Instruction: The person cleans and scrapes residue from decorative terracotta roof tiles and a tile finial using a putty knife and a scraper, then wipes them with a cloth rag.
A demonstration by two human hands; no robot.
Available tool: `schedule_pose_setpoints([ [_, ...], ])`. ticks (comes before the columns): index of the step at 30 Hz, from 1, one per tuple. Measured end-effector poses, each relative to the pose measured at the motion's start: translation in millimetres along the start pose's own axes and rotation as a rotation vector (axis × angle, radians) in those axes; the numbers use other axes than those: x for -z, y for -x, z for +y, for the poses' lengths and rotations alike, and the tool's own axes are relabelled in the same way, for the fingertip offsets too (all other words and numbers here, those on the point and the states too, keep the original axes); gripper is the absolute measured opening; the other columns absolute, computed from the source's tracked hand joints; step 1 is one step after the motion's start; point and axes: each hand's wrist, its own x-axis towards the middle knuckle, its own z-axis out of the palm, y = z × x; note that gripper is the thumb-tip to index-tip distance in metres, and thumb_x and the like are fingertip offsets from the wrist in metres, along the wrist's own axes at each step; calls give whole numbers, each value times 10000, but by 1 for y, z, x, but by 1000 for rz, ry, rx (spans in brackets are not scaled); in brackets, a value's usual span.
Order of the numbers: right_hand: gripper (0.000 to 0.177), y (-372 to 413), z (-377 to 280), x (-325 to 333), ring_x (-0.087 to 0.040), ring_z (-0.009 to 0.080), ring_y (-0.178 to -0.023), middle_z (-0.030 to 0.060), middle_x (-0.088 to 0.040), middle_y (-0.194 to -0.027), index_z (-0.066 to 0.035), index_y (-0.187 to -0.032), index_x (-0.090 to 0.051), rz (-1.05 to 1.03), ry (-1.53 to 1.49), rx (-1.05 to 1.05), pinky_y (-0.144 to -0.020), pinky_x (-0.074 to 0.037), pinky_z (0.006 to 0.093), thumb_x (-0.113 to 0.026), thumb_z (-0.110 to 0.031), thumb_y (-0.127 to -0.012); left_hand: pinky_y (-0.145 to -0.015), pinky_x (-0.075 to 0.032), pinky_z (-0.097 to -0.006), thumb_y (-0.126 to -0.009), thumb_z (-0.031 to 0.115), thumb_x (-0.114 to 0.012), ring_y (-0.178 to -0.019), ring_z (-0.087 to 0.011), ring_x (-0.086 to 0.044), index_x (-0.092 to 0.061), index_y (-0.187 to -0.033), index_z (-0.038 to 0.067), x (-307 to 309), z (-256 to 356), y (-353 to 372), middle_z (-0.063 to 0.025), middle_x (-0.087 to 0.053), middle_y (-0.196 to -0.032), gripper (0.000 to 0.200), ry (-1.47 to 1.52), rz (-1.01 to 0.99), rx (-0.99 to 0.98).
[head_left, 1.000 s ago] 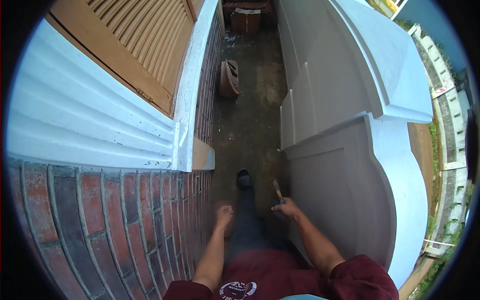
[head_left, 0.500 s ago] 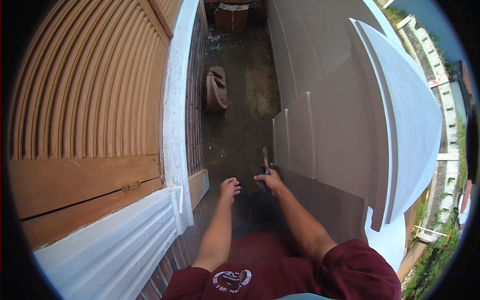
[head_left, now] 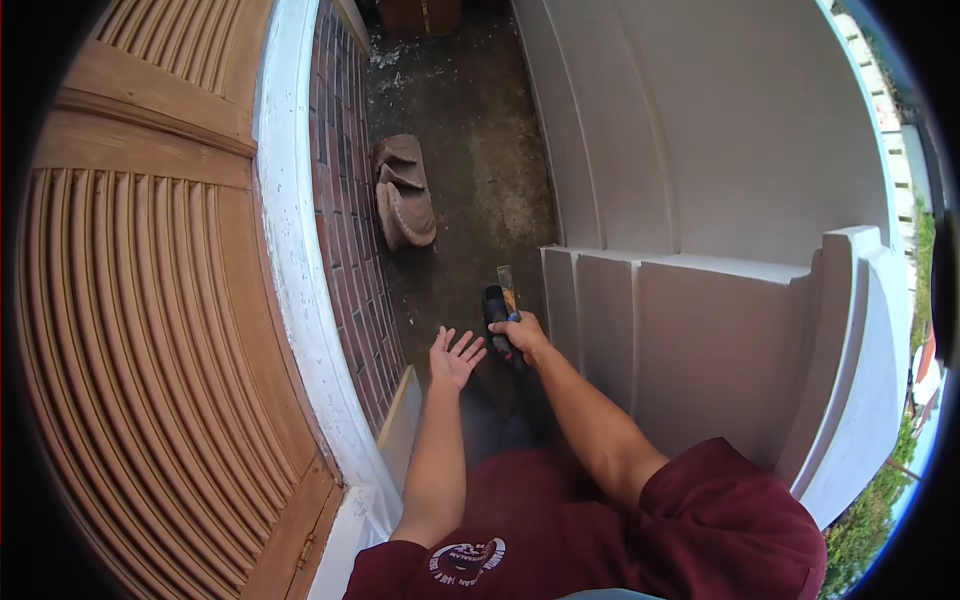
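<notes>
My left hand [head_left: 456, 359] is raised with its palm showing and fingers spread, holding nothing. Beside it, my right hand [head_left: 520, 334] is closed around the handle of a scraper [head_left: 507, 290], whose flat metal blade points away from me. A dark shoe [head_left: 495, 305] on one of my feet shows just past the right hand, partly covered by it. Below the hands the rest of my legs is dark and hard to make out.
Louvered wooden shutters [head_left: 140, 330] and a white frame [head_left: 290, 200] stand at the left, near a brick wall [head_left: 350, 240]. A brown moulded object [head_left: 404, 200] lies on the dark floor [head_left: 480, 130]. A grey wall [head_left: 710, 330] rises at the right.
My left hand has opened, its fingers now spread. The view has shifted, and the right hand with the scraper appears slightly higher and further left. A shoe has come into clearer view.
</notes>
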Motion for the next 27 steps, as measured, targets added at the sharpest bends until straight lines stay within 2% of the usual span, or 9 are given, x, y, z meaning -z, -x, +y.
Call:
schedule_pose_setpoints([
  [5,226,-71,-60,-32,-625,174,-633,70,-649,-772,-10,-921,-633,-51,193,91,-571,-509,330,-742,-48,-727,-1035,-366,-621,-900,568,-574,-1281,-484,-439,-162,-1526,131,-36,52,-51,-259,-320,-1488,868,213,25,4],
  [9,418,-142,-106,-70,-697,270,-777,153,-702,-868,-28,-1067,-665,11,600,416,-693,-551,377,-736,-129,-668,-1054,-319,-652,-866,625,-585,-1274,-515,-432,-79,-1550,160,-35,90,-136,-275,-210,-1534,970,369,-23,27],
  [11,430,-173,-137,-92,-700,306,-871,186,-708,-926,-46,-1087,-670,-91,609,273,-772,-545,405,-734,-155,-675,-1092,-260,-629,-852,668,-563,-1342,-496,-340,-35,-1555,155,-29,105,-177,-295,-207,-1530,1018,454,5,-3],
  [13,449,-210,-153,-113,-695,328,-900,196,-711,-955,-47,-1107,-673,-133,667,287,-808,-540,412,-735,-194,-687,-1146,-176,-602,-846,696,-538,-1423,-460,-218,-38,-1553,133,-34,130,-206,-316,-219,-1519,1033,521,56,-49],
  [16,430,-254,-165,-146,-676,231,-778,142,-708,-889,-16,-1093,-659,-132,749,433,-735,-541,364,-739,-188,-707,-1094,-271,-635,-804,732,-573,-1366,-510,-293,33,-1553,123,-28,160,-238,-301,-170,-1531,1140,607,53,-43],
  [19,452,-311,-177,-182,-684,237,-791,149,-707,-895,-24,-1111,-665,-103,763,367,-750,-541,362,-759,-276,-747,-1156,-198,-583,-782,759,-566,-1436,-447,-183,29,-1524,-3,-39,185,-261,-305,-110,-1550,1219,748,23,3],
  [20,478,-320,-180,-190,-689,251,-823,160,-709,-918,-22,-1125,-662,-97,753,354,-770,-541,366,-760,-311,-757,-1148,-228,-579,-771,779,-554,-1427,-447,-197,-10,-1502,-60,-44,190,-265,-304,-109,-1547,1239,759,7,17],
  [23,546,-324,-192,-211,-684,303,-942,188,-703,-1015,-41,-1157,-662,-79,752,353,-843,-532,387,-758,-414,-770,-1133,-260,-582,-805,751,-529,-1422,-455,-198,-62,-1511,-11,-41,198,-291,-291,-73,-1559,1140,792,-51,-9],
  [27,648,-320,-192,-236,-654,353,-1056,210,-688,-1099,-94,-1193,-657,-21,884,397,-908,-516,419,-769,-533,-729,-1083,-331,-572,-848,654,-540,-1326,-371,-371,-372,-1427,107,-36,208,-317,-206,-313,-1472,814,599,79,-72],
])
